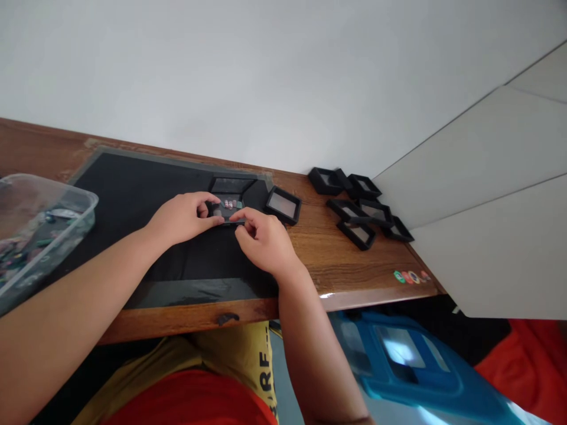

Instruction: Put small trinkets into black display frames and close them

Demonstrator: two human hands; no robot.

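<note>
A small black box lies on the dark mat, its windowed lid tipped open at the back. Inside are several small pink and greyish pieces, too small to name. My left hand grips the box's left side, index finger at the upper edge and thumb at the front corner. At the front right, my right hand has its index finger stretched to the box's front edge, thumb apart below and other fingers curled. No held piece shows in it. Just right of the box sits another black windowed box.
A clear plastic tub with many small mixed pieces stands at the left. More black windowed boxes are scattered on the wooden table at the right. A white wall rises behind; a blue plastic stool is below at right.
</note>
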